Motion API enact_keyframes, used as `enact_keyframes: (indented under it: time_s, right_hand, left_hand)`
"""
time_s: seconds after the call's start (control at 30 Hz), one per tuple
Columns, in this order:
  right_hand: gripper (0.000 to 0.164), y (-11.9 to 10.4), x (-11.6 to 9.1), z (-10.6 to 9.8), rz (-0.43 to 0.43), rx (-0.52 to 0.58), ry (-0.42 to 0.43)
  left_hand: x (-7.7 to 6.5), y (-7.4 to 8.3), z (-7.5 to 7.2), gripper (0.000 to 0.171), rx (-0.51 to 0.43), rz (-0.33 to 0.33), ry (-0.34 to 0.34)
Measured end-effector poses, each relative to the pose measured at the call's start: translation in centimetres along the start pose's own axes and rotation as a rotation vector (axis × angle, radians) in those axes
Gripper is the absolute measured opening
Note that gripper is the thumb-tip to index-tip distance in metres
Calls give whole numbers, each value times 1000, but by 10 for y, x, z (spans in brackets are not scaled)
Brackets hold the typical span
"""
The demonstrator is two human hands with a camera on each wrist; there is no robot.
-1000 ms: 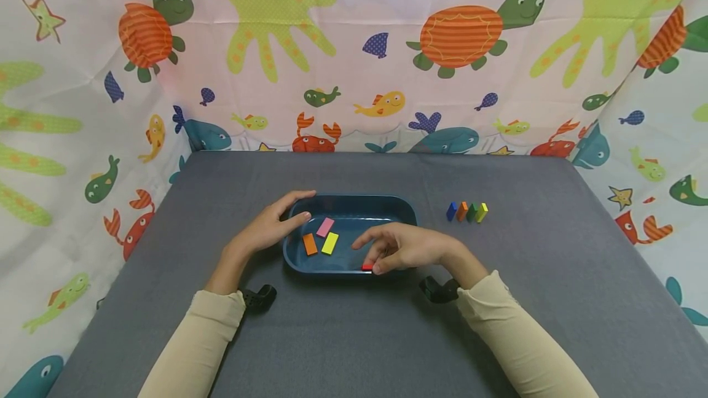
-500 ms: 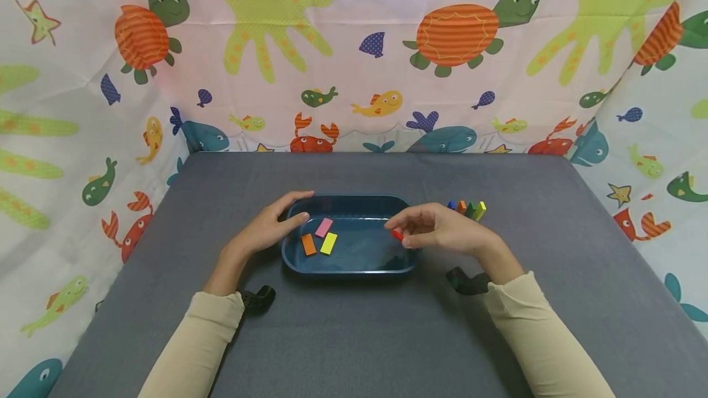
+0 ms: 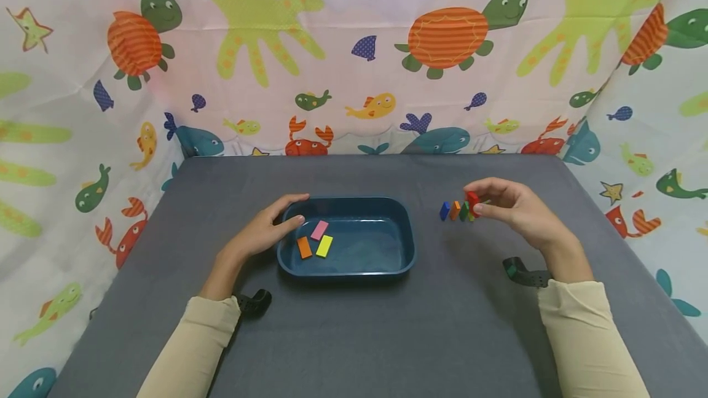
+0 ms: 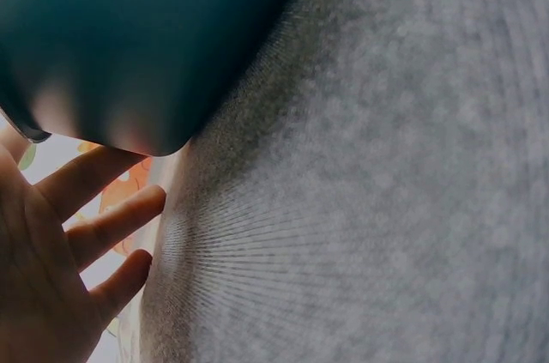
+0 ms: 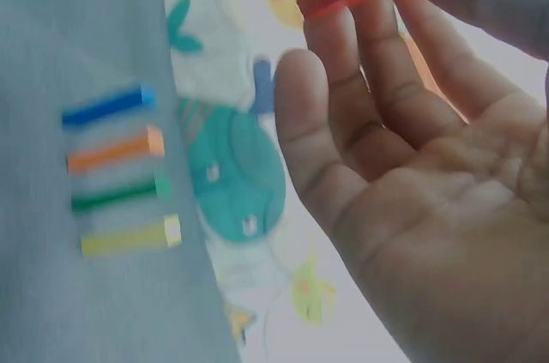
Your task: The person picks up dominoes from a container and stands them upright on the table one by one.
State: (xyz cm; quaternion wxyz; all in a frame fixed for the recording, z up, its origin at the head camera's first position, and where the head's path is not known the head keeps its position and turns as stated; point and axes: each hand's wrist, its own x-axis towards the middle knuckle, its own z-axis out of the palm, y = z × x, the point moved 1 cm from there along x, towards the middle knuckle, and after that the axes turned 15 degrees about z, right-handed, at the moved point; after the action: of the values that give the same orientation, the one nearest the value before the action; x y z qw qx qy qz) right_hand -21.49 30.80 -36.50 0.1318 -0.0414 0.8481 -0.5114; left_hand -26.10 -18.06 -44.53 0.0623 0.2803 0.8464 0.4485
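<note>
Red block, pinched by right hand, partly hides yellow block; left hand relaxed.

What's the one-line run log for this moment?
left hand: at dark-blue tray's left end | right hand: holds red block | in tray: pink block, orange block, yellow block | right of tray: four upright blocks

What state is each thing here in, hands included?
Tray: holding three blocks
Pink block: flat in tray
Tray's orange block: lying flat
Tray's yellow block: lying flat
Red block: held up
Blue block: standing upright
Outside orange block: standing upright
Green block: standing upright
Outside yellow block: standing upright
Left hand: at tray, fingers spread
Right hand: pinching red block
</note>
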Motion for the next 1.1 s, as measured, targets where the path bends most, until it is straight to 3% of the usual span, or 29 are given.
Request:
enact_keyframes:
  time_s: [0.13, 0.3, 0.5, 0.57, 0.7, 0.8, 1.1]
  right_hand:
    - [33, 17, -4, -17, 57, 26, 125]
    - [38, 40, 0, -28, 92, 68, 182]
    - [44, 61, 7, -30, 158, 42, 214]
    - [44, 67, 10, -30, 177, 29, 215]
    - [44, 78, 19, -27, 200, 18, 208]
    - [42, 85, 25, -24, 217, 6, 214]
    - [38, 91, 38, -17, 280, -100, 207]
  left_hand:
    - [0, -1, 0, 54, -3, -2, 3]
    - [-1, -3, 1, 54, -12, -9, -2]
    - [0, -4, 2, 56, -31, -18, -6]
    - [-1, 5, 1, 56, -35, -22, -11]
    - [-1, 7, 0, 55, -34, -15, -13]
    - [0, -2, 1, 54, -30, -7, -10]
    - [0, -3, 1, 54, -33, -13, -9]
